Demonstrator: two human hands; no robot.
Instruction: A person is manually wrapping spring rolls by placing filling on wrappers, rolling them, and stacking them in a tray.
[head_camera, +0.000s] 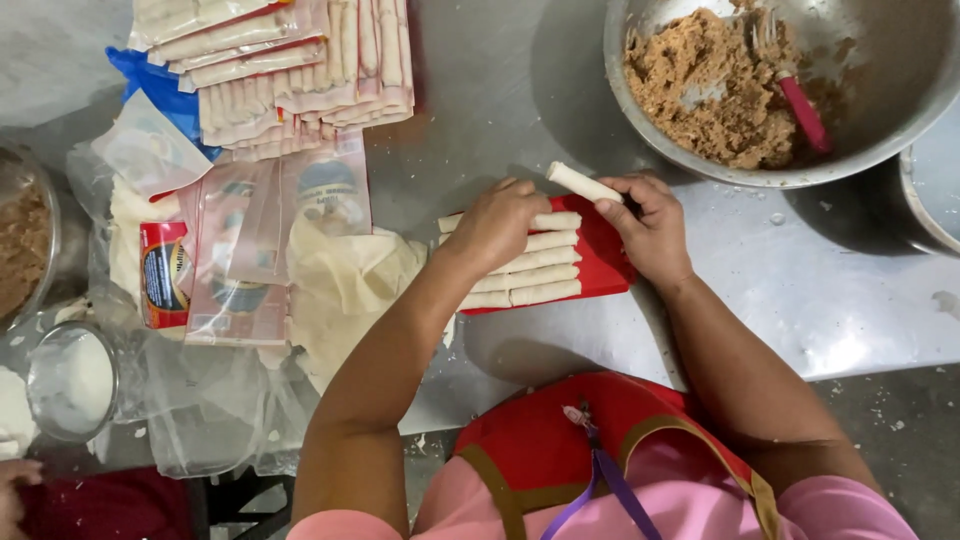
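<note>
My right hand (652, 228) pinches one pale rolled spring roll (583, 183) by its end, above the far edge of a red tray (605, 262). My left hand (497, 224) rests palm down on the row of several finished rolls (530, 277) lying side by side on that tray. The rolls under my left hand are partly hidden by it.
A large metal bowl (880, 130) of brown filling (705, 85) with a red-handled fork (795, 85) stands at the back right. Packed rolls in plastic (290, 70) lie at the back left, wrapper sheets (345, 285) and empty bags beside them. A small bowl of white liquid (72, 380) sits at the left.
</note>
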